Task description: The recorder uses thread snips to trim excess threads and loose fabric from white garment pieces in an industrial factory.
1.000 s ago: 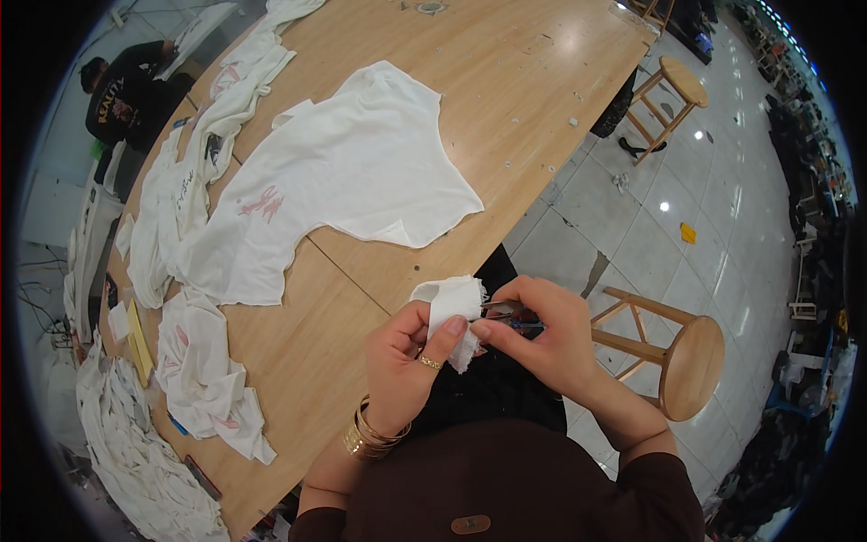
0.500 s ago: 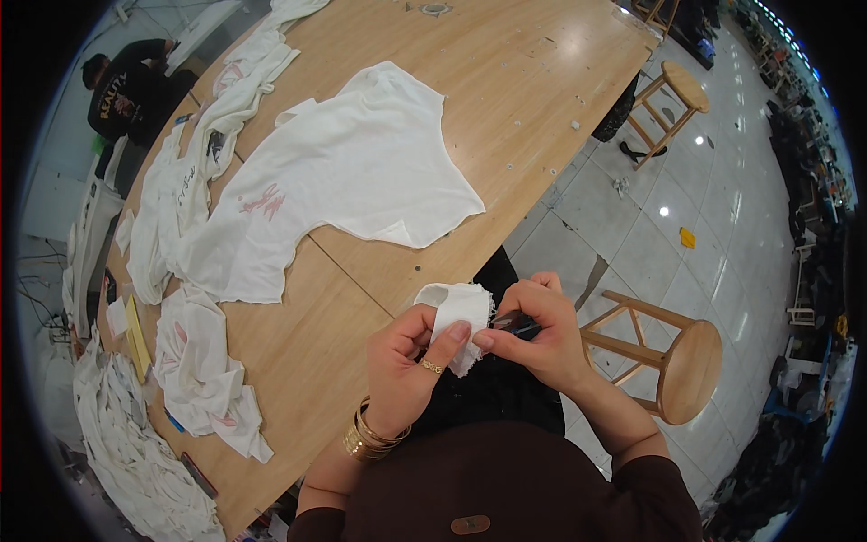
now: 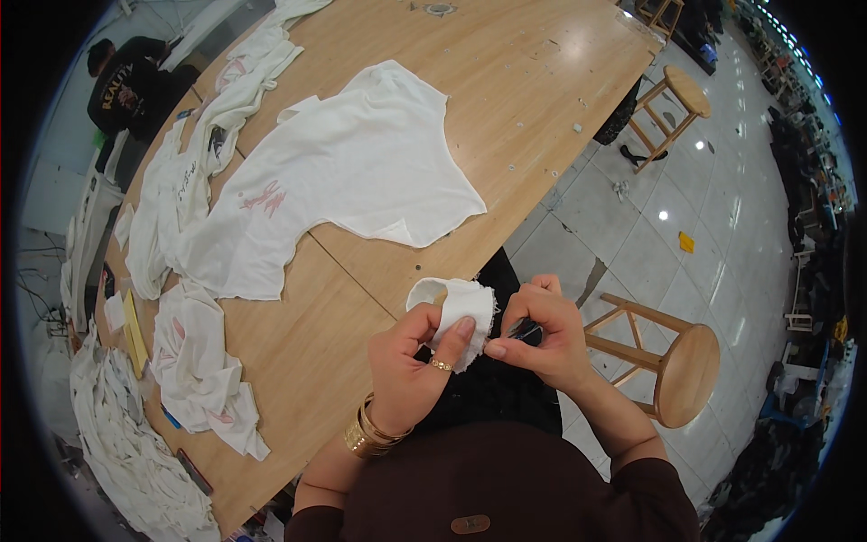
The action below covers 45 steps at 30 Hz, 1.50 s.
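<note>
Above my lap, my left hand (image 3: 408, 359) pinches a folded band of white fabric (image 3: 466, 303), thumb on top and fingers curled beneath. Loose threads fringe the band's right edge. My right hand (image 3: 554, 336) is closed around small dark thread snips (image 3: 522, 328), whose shape is partly hidden by the fingers. Its thumb and fingertips come right up beside the frayed edge; whether the blades touch a thread I cannot tell. On the table beyond both hands lies a white garment (image 3: 361, 163), spread out, with a reddish print.
The wooden table (image 3: 348, 334) runs from lower left to upper right. A crumpled white garment (image 3: 200, 357) and a heap of white cloth pieces (image 3: 126, 443) lie at left. A wooden stool (image 3: 691, 375) stands at right on the tiled floor. Far left, another person (image 3: 131, 86) bends over.
My right hand has shifted slightly down and right, and the snips have turned in its grip. The white band has tilted a little in my left hand, its loop showing more.
</note>
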Each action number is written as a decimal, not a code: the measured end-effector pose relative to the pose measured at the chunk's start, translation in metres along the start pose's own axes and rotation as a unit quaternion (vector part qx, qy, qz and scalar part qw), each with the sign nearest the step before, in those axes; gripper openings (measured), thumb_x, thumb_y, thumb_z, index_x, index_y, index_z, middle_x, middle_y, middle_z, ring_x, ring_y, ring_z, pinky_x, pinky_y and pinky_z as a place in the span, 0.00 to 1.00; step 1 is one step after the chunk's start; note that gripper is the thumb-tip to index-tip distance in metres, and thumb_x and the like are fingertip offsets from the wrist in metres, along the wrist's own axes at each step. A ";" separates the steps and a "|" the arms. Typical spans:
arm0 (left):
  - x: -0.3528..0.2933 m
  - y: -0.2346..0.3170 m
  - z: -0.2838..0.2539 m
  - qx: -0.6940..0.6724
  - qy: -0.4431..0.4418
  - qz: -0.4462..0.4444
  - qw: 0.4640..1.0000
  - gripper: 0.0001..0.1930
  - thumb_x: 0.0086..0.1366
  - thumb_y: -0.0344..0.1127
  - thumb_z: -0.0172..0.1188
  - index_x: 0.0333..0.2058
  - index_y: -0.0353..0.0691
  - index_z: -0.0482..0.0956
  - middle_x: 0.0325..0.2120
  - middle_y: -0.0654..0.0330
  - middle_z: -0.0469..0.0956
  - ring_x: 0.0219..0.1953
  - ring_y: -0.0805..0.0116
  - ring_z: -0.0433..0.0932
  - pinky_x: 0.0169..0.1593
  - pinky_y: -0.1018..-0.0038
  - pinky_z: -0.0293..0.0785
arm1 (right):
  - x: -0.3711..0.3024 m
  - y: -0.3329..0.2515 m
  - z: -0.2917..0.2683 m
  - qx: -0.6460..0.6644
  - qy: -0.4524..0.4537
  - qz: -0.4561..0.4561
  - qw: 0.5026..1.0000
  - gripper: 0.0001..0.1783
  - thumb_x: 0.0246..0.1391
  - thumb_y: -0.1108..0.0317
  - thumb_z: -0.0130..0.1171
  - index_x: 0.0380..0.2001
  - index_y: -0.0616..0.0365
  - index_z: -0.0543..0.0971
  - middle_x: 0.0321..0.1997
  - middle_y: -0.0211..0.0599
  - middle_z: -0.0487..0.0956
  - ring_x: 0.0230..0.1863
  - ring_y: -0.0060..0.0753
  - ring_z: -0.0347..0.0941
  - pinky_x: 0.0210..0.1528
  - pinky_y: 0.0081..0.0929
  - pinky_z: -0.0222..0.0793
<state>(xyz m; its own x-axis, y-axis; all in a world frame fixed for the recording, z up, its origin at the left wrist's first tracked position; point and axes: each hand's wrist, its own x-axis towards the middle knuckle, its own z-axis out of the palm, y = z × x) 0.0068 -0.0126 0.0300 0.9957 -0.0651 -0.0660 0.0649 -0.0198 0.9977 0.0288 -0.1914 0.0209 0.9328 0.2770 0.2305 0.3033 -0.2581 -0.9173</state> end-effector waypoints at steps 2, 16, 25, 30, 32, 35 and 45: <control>0.003 -0.004 -0.001 0.056 0.018 0.011 0.998 0.07 0.60 0.31 0.58 0.28 0.32 0.75 0.19 0.62 0.77 0.21 0.82 0.72 0.24 0.85 0.66 | 0.000 -0.002 -0.002 0.009 -0.005 -0.006 1.000 0.18 0.35 0.55 0.70 0.17 0.52 0.72 0.15 0.22 0.67 0.19 0.22 0.56 0.36 0.23 0.47; 0.013 0.004 -0.004 -0.105 -0.019 -0.084 0.991 0.07 0.62 0.29 0.53 0.31 0.28 0.72 0.25 0.54 0.78 0.27 0.69 0.80 0.29 0.80 0.74 | 0.004 -0.010 -0.017 0.134 0.086 0.146 0.976 0.16 0.39 0.67 0.69 0.31 0.55 0.74 0.18 0.23 0.67 0.22 0.18 0.57 0.26 0.16 0.54; 0.012 0.003 -0.007 -0.035 -0.058 -0.076 0.995 0.07 0.62 0.30 0.54 0.33 0.29 0.74 0.26 0.58 0.79 0.28 0.78 0.77 0.30 0.84 0.72 | 0.011 -0.007 -0.001 -0.144 -0.002 -0.096 0.985 0.09 0.39 0.78 0.63 0.28 0.57 0.79 0.22 0.33 0.71 0.21 0.29 0.71 0.22 0.22 0.64; 0.013 0.008 -0.008 -0.069 -0.062 -0.090 0.992 0.08 0.63 0.30 0.53 0.33 0.29 0.74 0.26 0.58 0.79 0.27 0.79 0.77 0.30 0.85 0.71 | 0.014 -0.011 -0.011 -0.031 -0.017 -0.002 0.999 0.04 0.44 0.76 0.61 0.23 0.57 0.76 0.24 0.30 0.73 0.19 0.20 0.66 0.20 0.17 0.58; 0.014 0.008 -0.008 -0.082 -0.057 -0.097 0.990 0.08 0.63 0.30 0.53 0.33 0.29 0.74 0.26 0.58 0.80 0.27 0.79 0.77 0.29 0.85 0.71 | 0.014 -0.003 -0.011 0.044 -0.013 -0.010 0.999 0.03 0.46 0.75 0.60 0.24 0.58 0.75 0.25 0.30 0.73 0.19 0.18 0.64 0.20 0.15 0.56; 0.014 0.008 -0.008 -0.044 -0.072 -0.091 0.992 0.08 0.63 0.31 0.53 0.33 0.30 0.74 0.25 0.58 0.80 0.27 0.80 0.77 0.29 0.85 0.71 | 0.012 -0.008 -0.018 0.261 -0.074 0.089 0.958 0.04 0.50 0.72 0.58 0.26 0.59 0.73 0.27 0.29 0.72 0.21 0.14 0.61 0.21 0.13 0.55; 0.011 -0.011 0.001 0.025 -0.109 -0.088 0.990 0.11 0.61 0.34 0.57 0.23 0.34 0.70 0.13 0.66 0.70 0.18 0.85 0.65 0.21 0.83 0.60 | 0.007 -0.002 -0.027 0.210 -0.102 0.146 0.961 0.06 0.55 0.73 0.52 0.26 0.60 0.68 0.25 0.26 0.68 0.24 0.13 0.58 0.25 0.12 0.54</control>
<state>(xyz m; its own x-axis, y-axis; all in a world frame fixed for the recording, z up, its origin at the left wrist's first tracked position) 0.0168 -0.0138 0.0188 0.9310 -0.2697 -0.2461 0.2271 -0.0999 0.9687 0.0403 -0.2142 0.0332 0.8956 0.4365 -0.0864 -0.1111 0.0313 -0.9933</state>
